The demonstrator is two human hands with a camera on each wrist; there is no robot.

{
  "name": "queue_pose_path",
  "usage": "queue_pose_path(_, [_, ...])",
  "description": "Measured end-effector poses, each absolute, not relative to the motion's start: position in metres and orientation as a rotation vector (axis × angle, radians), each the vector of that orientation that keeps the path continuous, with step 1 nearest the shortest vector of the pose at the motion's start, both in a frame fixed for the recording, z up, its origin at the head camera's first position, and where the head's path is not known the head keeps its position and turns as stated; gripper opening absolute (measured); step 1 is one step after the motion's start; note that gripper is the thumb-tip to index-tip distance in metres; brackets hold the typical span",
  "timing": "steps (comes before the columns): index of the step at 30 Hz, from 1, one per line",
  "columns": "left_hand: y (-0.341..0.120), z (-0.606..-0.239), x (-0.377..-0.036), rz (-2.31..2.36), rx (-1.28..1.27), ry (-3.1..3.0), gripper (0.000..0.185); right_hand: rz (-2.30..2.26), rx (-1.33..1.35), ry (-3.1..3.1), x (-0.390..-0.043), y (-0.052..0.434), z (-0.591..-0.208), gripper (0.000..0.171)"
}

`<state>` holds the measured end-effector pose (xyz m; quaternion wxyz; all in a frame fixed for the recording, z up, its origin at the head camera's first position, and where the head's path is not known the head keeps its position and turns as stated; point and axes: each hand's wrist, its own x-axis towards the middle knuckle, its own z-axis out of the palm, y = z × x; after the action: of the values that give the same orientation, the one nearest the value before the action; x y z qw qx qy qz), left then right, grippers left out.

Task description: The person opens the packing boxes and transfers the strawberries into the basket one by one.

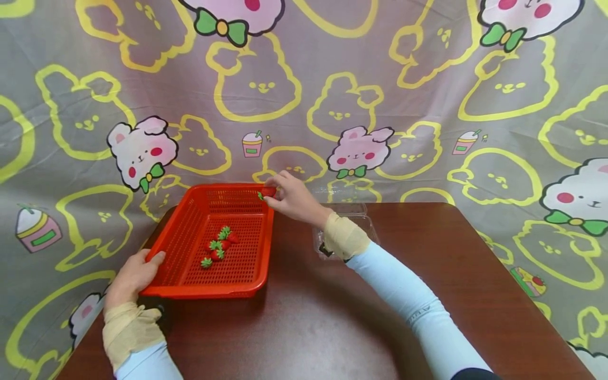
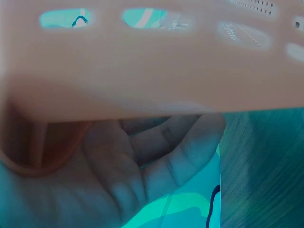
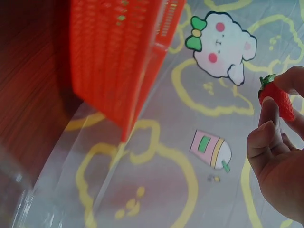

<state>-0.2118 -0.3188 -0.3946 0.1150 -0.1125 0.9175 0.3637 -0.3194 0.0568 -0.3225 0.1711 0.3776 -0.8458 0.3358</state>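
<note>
Over basket [image 1: 247,282] far rim, right hand [image 1: 294,199] pinches strawberry [image 1: 267,193]; left hand [image 1: 135,274] grips near corner.

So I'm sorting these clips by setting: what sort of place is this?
Probably a staged tabletop set, not a kitchen: a brown table against a cartoon-bunny cloth backdrop, with a red basket of small strawberries.

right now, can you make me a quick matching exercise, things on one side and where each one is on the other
Things:
1. left hand
2. right hand
3. three strawberries
4. clear plastic box

Places:
a. lying on the basket floor
b. on the table behind the right wrist
c. gripping the near left corner of the red basket
d. pinching a strawberry over the basket's far right corner

Pairs: 1-c, 2-d, 3-a, 4-b
</note>
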Motion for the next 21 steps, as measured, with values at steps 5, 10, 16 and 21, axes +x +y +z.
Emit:
queue_pose_path(5, [-0.319,-0.394,-0.213,1.054,-0.348,2.677,0.066,0.973,1.058,-2.445,-0.324,0.033,-0.313,0.028])
queue_pose_path(10, [-0.318,-0.393,-0.214,1.050,-0.352,2.667,0.067,0.949,1.060,-2.527,-0.329,0.010,-0.304,0.026])
queue_pose_path(16, [-0.318,-0.393,-0.214,1.058,-0.343,2.674,0.067,0.937,1.055,-2.608,-0.330,-0.020,-0.305,0.025])
queue_pose_path(21, [-0.320,-0.394,-0.212,1.064,-0.332,2.681,0.068,0.900,0.971,-2.730,-0.325,-0.046,-0.307,0.025])
